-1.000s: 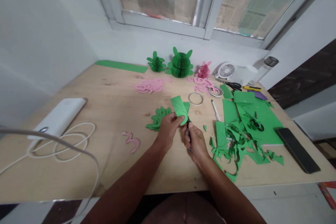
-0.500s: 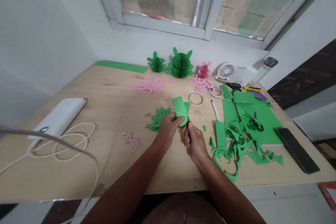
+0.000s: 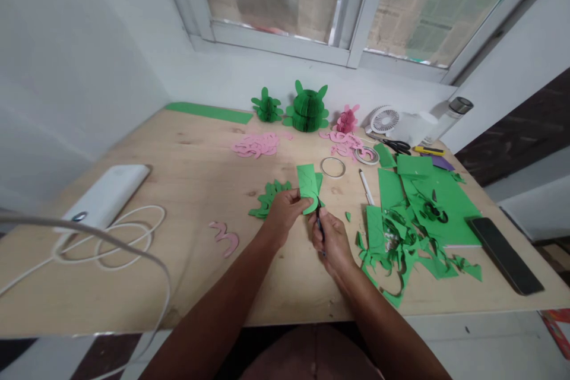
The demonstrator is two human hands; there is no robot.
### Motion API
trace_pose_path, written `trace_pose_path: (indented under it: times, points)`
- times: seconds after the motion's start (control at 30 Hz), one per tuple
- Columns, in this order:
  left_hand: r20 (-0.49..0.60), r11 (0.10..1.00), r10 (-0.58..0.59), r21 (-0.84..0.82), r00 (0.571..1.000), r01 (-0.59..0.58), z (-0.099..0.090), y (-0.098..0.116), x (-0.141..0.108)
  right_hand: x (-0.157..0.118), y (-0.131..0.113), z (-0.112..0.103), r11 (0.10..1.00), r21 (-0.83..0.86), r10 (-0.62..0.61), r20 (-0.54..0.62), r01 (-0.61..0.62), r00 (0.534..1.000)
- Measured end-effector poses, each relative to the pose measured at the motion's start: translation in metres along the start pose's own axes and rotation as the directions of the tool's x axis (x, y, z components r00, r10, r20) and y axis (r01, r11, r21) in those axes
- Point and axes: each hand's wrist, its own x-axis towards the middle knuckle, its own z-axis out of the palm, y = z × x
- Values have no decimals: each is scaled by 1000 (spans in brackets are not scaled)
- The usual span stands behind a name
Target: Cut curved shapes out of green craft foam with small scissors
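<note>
Between its thumb and fingers my left hand [image 3: 287, 211] pinches a strip of green paper [image 3: 306, 177] with drawn curved lines and one rounded cut edge. My right hand [image 3: 330, 231] is closed round dark-handled scissors [image 3: 320, 219], whose blades meet the paper's right side; how far they are apart is too small to tell. Just left of and behind my left hand lies a pile of wavy green cutouts [image 3: 267, 197]. A pink wavy cutout [image 3: 226, 240] rests on the table nearer to me, left of my forearm.
Green scraps [image 3: 396, 243] and sheets spread at right, beside a black phone [image 3: 505, 255]. A white pen [image 3: 366, 186], tape rings [image 3: 333, 167] and pink cutouts [image 3: 256, 145] lie farther back. Paper figures [image 3: 307, 110] stand by the wall. At left are a white power bank [image 3: 107, 193] and looped cable.
My left hand has turned the green paper slightly, so its far end now points straighter away from me. The scissors stay at its right edge. The view has shifted a little.
</note>
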Motion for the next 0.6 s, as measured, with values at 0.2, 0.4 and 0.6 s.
trace_pose_path:
  times: [0.2, 0.4, 0.6]
  points:
    - [-25, 1000, 5, -8, 1000, -5, 1, 0, 0, 0, 0, -1, 1000, -6, 8, -4, -8, 1000]
    - [-5, 998, 38, 59, 999, -37, -2, -1, 1, 0, 1, -1, 1000, -5, 16, 9, -16, 1000]
    - [54, 995, 31, 90, 998, -36, -3, 0, 0, -1, 0, 0, 1000, -7, 19, 1, -19, 1000]
